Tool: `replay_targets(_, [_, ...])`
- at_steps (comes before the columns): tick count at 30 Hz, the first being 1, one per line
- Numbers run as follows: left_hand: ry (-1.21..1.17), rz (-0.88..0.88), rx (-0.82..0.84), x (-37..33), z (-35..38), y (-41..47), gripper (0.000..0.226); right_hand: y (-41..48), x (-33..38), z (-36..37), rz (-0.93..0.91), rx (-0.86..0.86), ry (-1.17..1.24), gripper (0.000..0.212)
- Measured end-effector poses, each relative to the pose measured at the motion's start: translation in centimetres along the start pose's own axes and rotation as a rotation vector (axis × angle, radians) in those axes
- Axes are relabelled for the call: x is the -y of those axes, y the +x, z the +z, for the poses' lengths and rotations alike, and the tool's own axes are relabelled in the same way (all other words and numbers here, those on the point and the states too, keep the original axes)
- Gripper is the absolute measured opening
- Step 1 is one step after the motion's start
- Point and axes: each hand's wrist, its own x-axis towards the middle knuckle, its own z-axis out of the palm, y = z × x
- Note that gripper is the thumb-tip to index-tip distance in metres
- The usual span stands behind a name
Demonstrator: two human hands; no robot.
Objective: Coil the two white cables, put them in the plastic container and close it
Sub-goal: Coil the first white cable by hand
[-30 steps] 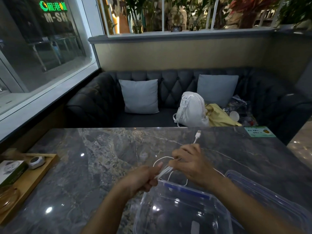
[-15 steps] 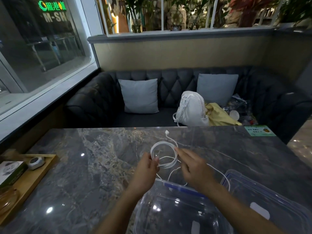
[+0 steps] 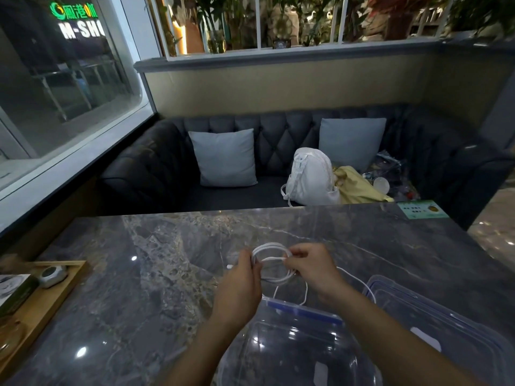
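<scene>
Head view: thin white cable coil point(image 3: 272, 246) held over grey marble table point(image 3: 167, 274), just beyond clear plastic container point(image 3: 303, 310) at near edge. Grip: left hand point(image 3: 239, 285) pinches coil's left side, right hand point(image 3: 312, 270) curls round its right. Trailing strand point(image 3: 306, 291) possibly second cable. Pin loops firmly, feed tail evenly.

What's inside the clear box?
No cable is in the box yet; only glare and a pale patch show. The arms hide its sides.

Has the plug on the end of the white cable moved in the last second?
Yes. The plug has swung left and nearer: it pointed toward the backpack, and now sticks out beside the left hand.
</scene>
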Motion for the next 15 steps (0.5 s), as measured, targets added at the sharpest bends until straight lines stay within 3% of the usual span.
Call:
replay_targets(3, [-0.024, -0.075, -0.005, 0.3, 0.3, 0.1, 0.005, 0.0, 0.0, -0.2, -0.003, 0.076, -0.013, 0.029])
replay_targets(7, [-0.069, -0.128, 0.091, 0.6, 0.1, 0.4, 0.012, 0.2, -0.6, -0.8, 0.034, 0.156, 0.009, 0.024])
replay_targets(10, [-0.294, -0.253, 0.196, 0.6, -0.4, 1.0, 0.022, 0.2, -0.8, -0.8, -0.010, 0.138, -0.001, 0.020])
replay_targets(12, [-0.479, -0.349, 0.210, 0.6, -0.5, 1.3, 0.034, 0.1, -0.8, -0.6, -0.116, 0.096, -0.191, 0.019])
replay_targets(15, [-0.601, -0.422, 0.256, 0.3, -0.5, 1.3, 0.036, -0.6, -0.7, -0.3, -0.406, 0.039, -0.693, 0.035])
